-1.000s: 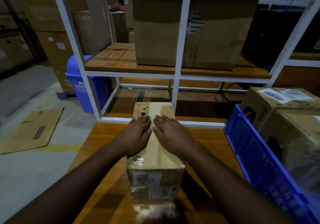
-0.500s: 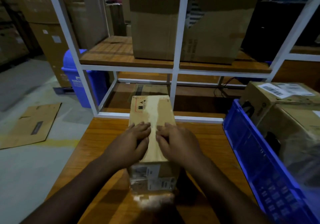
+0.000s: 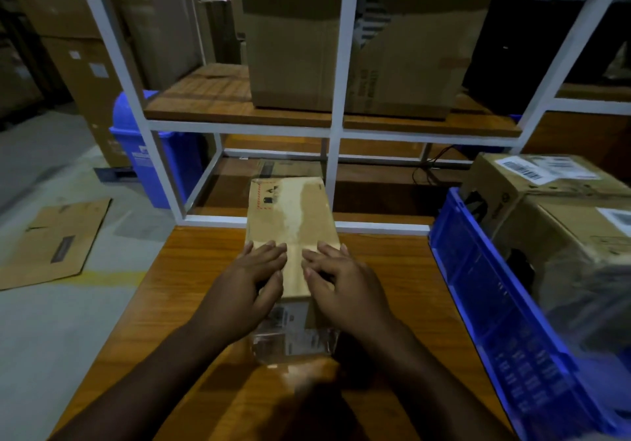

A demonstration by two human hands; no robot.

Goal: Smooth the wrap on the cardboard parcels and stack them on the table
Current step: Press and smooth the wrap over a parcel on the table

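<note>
- Pressing down flat, the left hand (image 3: 244,290) and right hand (image 3: 341,287) lay side by side, fingers straight, on the long brown cardboard parcel in clear wrap (image 3: 292,222), gripping nothing.
- That parcel stood mid-table on the orange wooden table (image 3: 191,270), its far end reaching the back edge.
- One parcel was on the table; at least two more boxes (image 3: 546,215) sat in the blue plastic crate (image 3: 495,304) at the right edge.
- It looked stiff, probably light, with slippery film; holding the long sides seemed safest.
</note>
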